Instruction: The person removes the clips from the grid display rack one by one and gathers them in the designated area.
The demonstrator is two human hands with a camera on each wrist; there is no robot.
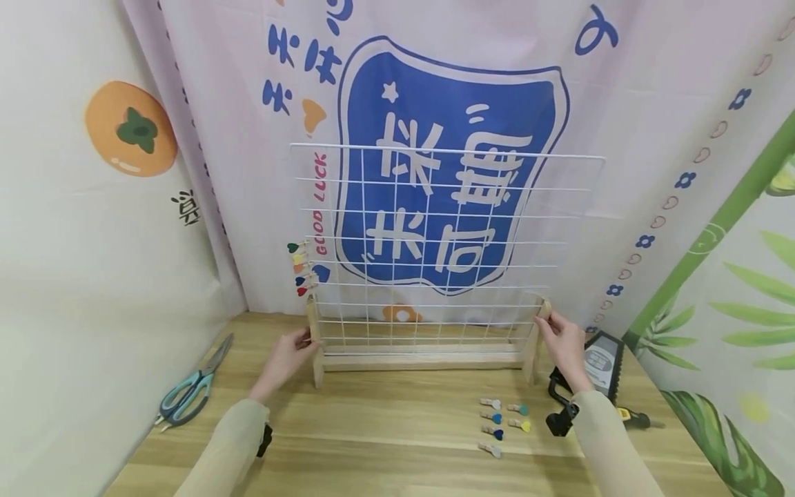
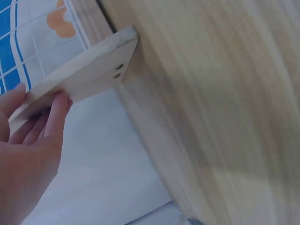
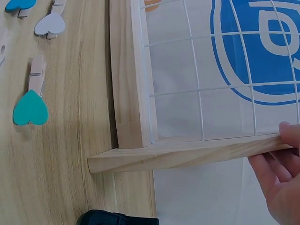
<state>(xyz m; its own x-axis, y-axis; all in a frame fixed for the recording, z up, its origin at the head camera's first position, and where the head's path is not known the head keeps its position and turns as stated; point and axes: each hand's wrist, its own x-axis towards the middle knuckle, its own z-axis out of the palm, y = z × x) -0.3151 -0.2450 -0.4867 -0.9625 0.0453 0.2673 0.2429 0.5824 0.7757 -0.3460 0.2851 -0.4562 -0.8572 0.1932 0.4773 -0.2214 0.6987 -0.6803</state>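
Note:
A white wire grid panel (image 1: 447, 228) stands upright in a wooden stand (image 1: 428, 360) near the back of the table. My left hand (image 1: 292, 357) grips the stand's left side post (image 2: 84, 75), thumb on one face and fingers on the other. On the opposite side, my right hand (image 1: 564, 344) pinches the right side post (image 3: 187, 152). Several small heart clothespins (image 1: 300, 269) are clipped in a column on the grid's left edge. More heart clothespins (image 1: 493, 417) lie on the table in front of the stand, with a teal one (image 3: 31, 105) showing large in the right wrist view.
Blue-handled scissors (image 1: 189, 390) lie at the table's left edge. A handsaw (image 1: 599, 362) with a dark frame and a yellow-black screwdriver (image 1: 633, 418) lie beyond my right forearm. A printed curtain (image 1: 248, 207) hangs right behind the grid.

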